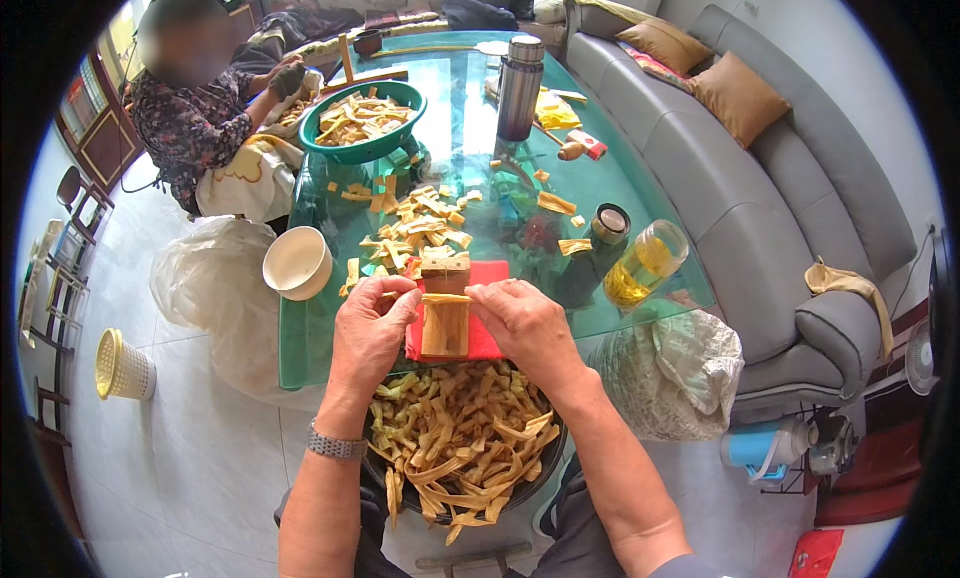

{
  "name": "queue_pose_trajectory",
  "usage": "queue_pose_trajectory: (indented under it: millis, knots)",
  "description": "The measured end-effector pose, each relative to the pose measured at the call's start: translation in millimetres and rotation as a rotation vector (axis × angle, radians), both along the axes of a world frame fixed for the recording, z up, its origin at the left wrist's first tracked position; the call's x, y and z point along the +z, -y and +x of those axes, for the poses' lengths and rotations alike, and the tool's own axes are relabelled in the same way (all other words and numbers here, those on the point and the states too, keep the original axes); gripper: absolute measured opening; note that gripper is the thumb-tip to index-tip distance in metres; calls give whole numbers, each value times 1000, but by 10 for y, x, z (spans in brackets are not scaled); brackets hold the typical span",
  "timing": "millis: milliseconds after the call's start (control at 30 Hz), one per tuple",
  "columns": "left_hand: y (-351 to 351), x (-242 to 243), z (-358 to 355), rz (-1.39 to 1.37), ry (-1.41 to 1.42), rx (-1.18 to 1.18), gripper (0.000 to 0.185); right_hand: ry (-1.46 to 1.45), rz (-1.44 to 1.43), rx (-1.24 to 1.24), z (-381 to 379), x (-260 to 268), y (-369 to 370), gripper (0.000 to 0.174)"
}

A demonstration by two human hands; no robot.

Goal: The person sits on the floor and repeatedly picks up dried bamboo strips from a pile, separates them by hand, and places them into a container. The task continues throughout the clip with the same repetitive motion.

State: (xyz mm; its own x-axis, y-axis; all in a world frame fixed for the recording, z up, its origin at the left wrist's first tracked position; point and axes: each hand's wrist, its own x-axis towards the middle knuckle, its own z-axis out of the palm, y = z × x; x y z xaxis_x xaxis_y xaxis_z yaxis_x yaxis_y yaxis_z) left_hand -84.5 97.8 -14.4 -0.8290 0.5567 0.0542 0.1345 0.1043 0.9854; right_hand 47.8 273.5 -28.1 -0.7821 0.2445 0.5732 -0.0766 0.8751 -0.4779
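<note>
My left hand [377,324] and my right hand [521,323] pinch opposite ends of a pale yellow strip [445,298], stretched over a small wooden block tool [445,336] that appears to have a blade plate across it. The tool lies on a red cloth [489,341] at the near edge of a glass table. Just beyond it, short cut strips [420,221] are heaped on the glass. Below my hands, a dark round basin [556,444] is piled with long and curled strips [465,435]. The strips' material cannot be told for certain.
The green-tinted glass table [341,278] bears a white bowl [298,263], a green basin of strips [363,154], a steel thermos [520,90], a dark flask [600,248] and a glass jar [646,264]. Another person [195,120] sits at the far left. A grey sofa [712,195] and woven sack [667,375] stand right.
</note>
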Motion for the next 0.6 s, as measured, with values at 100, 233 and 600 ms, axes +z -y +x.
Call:
queue_pose_trajectory:
  millis: [100,233,600]
  knots:
    - [9,-321,-98,-176,-232,-4,10,95,20,-29,-15,-154,29,17]
    - [102,-346,-1,-350,-594,-60,14,214,5,-52,54,-304,20,15]
    - [322,187,396,3,227,-343,33,467,-1031,349,209,79,323,62]
